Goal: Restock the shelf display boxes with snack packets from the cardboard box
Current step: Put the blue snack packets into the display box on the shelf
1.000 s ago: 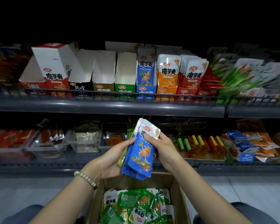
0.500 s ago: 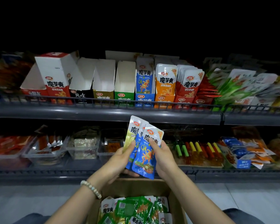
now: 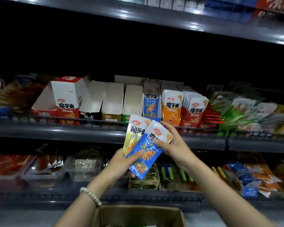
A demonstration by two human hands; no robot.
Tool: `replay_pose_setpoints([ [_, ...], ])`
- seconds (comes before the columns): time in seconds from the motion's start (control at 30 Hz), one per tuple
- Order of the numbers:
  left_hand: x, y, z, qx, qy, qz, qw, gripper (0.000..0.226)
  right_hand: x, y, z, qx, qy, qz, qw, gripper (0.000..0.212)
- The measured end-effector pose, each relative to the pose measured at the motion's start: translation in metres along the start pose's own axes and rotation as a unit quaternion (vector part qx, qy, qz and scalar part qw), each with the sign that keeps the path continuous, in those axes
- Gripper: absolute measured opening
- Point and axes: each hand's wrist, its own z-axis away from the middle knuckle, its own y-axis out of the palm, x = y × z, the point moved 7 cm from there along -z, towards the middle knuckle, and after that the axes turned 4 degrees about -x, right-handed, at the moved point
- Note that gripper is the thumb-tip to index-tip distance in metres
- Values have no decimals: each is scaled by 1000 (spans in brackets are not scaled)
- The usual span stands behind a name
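While both hands held them in front of the middle shelf (image 3: 56,131), the packets (image 3: 143,149) were fanned just below the blue box (image 3: 152,104): blue packets (image 3: 145,157) in front, with a yellow packet (image 3: 132,140) behind them on the left. I had the left hand (image 3: 120,166) curled under the lower part of the fan, its thumb pressed across the blue face. The right hand (image 3: 175,145) pinched the top of the blue packets near the upper edge, thumb in front and fingers behind. I could not tell how many packets the fan held.

Judging from the shelf, I took the job to be partly done. A packet stood in the blue box, and the orange box (image 3: 171,105) and red box (image 3: 193,110) to its right looked well stocked. Left of the blue one, the green box (image 3: 132,102), olive box (image 3: 112,102) and black box (image 3: 92,102) gaped with bare white insides, so I counted those as yet to be filled. I guessed the yellow packet belonged in the olive box, though the rail hid part of that label. Below the arms, the cardboard box (image 3: 138,208) showed only its rim and a sliver of its contents, so I could not say how much stock it held.
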Motion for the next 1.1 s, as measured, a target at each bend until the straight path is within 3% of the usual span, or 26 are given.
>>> replay_pose_setpoints([
  [0.1,-26,-6,-14,7,31,1,999,16,34,3,-19,52,1,63,997,53],
  [0.27,-55,-11,-38,9,67,-12,998,16,70,8,-44,93,2,191,977,69],
  [0.5,-58,-13,-63,-33,56,20,998,21,92,4,-77,73,-49,252,964,60],
  [0.7,-63,-27,-84,-45,30,77,996,33,164,-26,-123,-16,-161,285,945,61],
  [0.83,-56,-32,-94,-50,20,80,995,32,182,-33,-151,-68,-221,420,878,58],
  [0.9,-57,-33,-98,-52,26,74,996,32,174,-26,-158,-59,-237,447,860,58],
  [1.1,-64,-34,-102,-57,56,100,992,27,123,-15,-197,-50,-176,581,793,60],
])
